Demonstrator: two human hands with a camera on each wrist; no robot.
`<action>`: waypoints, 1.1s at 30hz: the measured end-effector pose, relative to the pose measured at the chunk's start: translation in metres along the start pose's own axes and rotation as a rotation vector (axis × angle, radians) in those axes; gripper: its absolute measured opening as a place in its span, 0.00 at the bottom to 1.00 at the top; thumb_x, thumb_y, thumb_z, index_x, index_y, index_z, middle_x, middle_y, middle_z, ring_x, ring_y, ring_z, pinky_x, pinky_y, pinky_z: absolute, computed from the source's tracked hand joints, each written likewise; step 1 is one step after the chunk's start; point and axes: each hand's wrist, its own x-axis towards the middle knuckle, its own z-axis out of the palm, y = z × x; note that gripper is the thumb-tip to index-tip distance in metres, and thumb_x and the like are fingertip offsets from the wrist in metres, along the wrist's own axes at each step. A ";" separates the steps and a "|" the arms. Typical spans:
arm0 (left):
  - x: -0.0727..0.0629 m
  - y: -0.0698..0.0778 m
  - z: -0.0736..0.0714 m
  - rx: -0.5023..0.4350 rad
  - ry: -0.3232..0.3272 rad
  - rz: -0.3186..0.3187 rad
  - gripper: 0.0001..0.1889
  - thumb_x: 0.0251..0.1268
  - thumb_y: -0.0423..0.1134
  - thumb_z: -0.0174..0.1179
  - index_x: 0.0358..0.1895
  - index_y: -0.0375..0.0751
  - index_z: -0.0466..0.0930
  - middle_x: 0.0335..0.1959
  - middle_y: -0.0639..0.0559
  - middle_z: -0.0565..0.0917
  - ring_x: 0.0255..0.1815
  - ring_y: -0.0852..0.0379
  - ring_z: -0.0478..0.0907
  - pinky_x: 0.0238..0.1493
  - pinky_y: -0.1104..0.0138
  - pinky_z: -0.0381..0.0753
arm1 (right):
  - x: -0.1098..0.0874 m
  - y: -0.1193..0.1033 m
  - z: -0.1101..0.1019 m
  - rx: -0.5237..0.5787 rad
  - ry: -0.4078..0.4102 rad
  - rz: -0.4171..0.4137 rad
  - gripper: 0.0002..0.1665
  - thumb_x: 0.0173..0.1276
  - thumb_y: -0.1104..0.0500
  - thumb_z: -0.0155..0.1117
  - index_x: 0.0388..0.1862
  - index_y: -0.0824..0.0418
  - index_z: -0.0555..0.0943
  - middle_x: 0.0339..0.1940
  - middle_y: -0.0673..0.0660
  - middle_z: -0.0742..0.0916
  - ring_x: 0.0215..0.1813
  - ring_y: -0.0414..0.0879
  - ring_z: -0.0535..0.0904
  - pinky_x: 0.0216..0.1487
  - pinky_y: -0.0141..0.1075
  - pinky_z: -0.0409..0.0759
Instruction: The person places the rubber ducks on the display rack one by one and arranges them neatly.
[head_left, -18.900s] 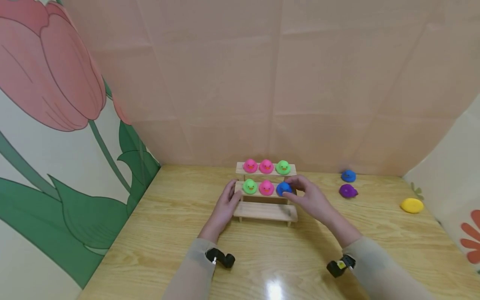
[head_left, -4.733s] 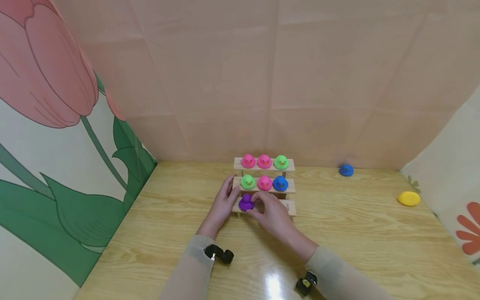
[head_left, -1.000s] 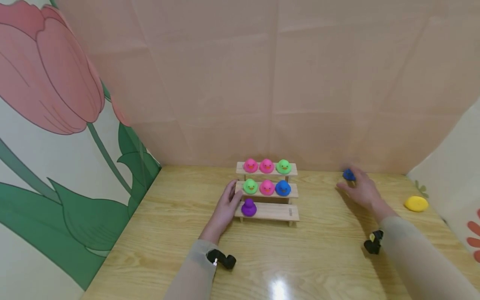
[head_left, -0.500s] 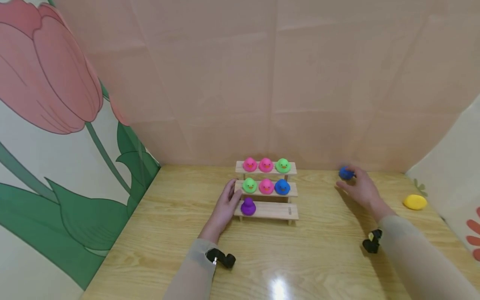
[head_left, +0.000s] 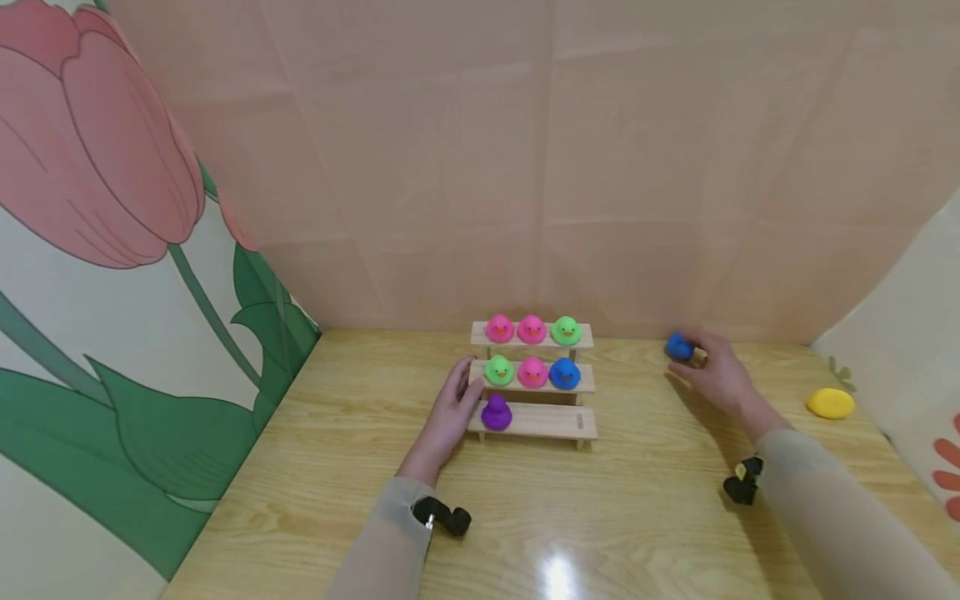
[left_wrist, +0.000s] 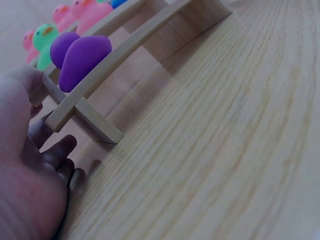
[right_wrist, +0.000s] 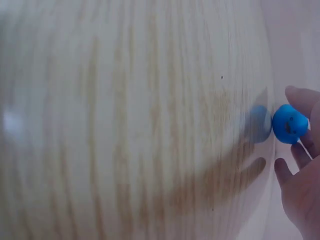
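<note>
A three-tier wooden stand (head_left: 547,422) bears small rubber ducks. Its bottom tier has one purple duck (head_left: 497,412) at the left end, turned with its back to the head camera. Green (head_left: 499,371), pink (head_left: 533,372) and blue (head_left: 565,374) ducks sit along the middle tier. My left hand (head_left: 444,421) holds the stand's left end, thumb in front; some fingers are hidden behind. Far right, by the back wall, my right hand (head_left: 718,375) pinches another blue duck (head_left: 679,346) between thumb and fingers. In the right wrist view this duck (right_wrist: 288,124) shows its face.
Two pink ducks (head_left: 532,329) and a green duck (head_left: 566,332) stand on the top tier. A yellow rounded object (head_left: 830,403) lies on the table (head_left: 637,500) at the right. Walls enclose the table's back and sides.
The purple duck has come from the right of the table onto the bottom tier. My right hand has since reached the far blue duck, which has shifted left and turned. My left hand stays put.
</note>
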 end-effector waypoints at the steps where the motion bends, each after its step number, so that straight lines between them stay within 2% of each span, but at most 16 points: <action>1: 0.000 0.000 0.000 0.003 0.002 0.000 0.36 0.87 0.64 0.55 0.90 0.65 0.57 0.89 0.46 0.62 0.88 0.44 0.59 0.87 0.47 0.57 | -0.001 -0.001 0.001 -0.011 -0.001 0.008 0.32 0.76 0.66 0.76 0.73 0.74 0.75 0.70 0.79 0.77 0.69 0.74 0.71 0.62 0.74 0.76; 6: -0.001 0.000 0.001 0.009 0.008 -0.002 0.34 0.89 0.60 0.54 0.90 0.66 0.58 0.89 0.44 0.62 0.88 0.44 0.59 0.87 0.47 0.57 | -0.004 -0.005 0.002 -0.057 -0.018 0.075 0.35 0.79 0.61 0.74 0.76 0.77 0.73 0.71 0.83 0.68 0.70 0.79 0.67 0.63 0.75 0.76; 10: -0.001 0.001 0.002 0.014 0.010 -0.006 0.32 0.90 0.58 0.54 0.89 0.66 0.58 0.89 0.43 0.62 0.88 0.44 0.59 0.87 0.47 0.57 | -0.003 -0.004 0.002 -0.036 -0.055 0.084 0.39 0.79 0.63 0.73 0.79 0.78 0.68 0.75 0.84 0.65 0.73 0.83 0.65 0.67 0.79 0.73; 14: -0.002 0.001 0.002 0.008 0.009 -0.006 0.32 0.90 0.57 0.54 0.89 0.66 0.58 0.89 0.43 0.61 0.88 0.45 0.58 0.87 0.48 0.57 | -0.002 -0.003 0.003 -0.008 -0.089 0.069 0.40 0.79 0.64 0.73 0.81 0.76 0.65 0.75 0.83 0.68 0.74 0.84 0.66 0.68 0.80 0.70; 21: -0.002 0.001 0.002 0.012 0.007 0.006 0.32 0.91 0.56 0.53 0.90 0.64 0.58 0.88 0.41 0.62 0.88 0.42 0.59 0.87 0.45 0.57 | -0.004 -0.009 0.005 -0.018 -0.090 0.050 0.37 0.78 0.66 0.74 0.77 0.78 0.69 0.70 0.81 0.74 0.69 0.80 0.73 0.68 0.77 0.72; 28: -0.003 0.003 0.001 -0.013 0.009 0.016 0.35 0.88 0.59 0.56 0.90 0.62 0.58 0.88 0.40 0.63 0.88 0.43 0.59 0.87 0.48 0.58 | -0.007 -0.012 0.008 -0.038 -0.115 0.104 0.38 0.82 0.59 0.72 0.80 0.76 0.67 0.72 0.80 0.76 0.69 0.78 0.76 0.69 0.74 0.73; 33: -0.003 0.003 0.001 -0.017 0.009 0.018 0.35 0.88 0.60 0.56 0.89 0.62 0.58 0.88 0.41 0.62 0.88 0.43 0.58 0.87 0.48 0.57 | -0.009 -0.012 0.011 -0.078 -0.091 0.117 0.35 0.82 0.57 0.72 0.77 0.73 0.71 0.67 0.79 0.80 0.66 0.76 0.77 0.67 0.72 0.74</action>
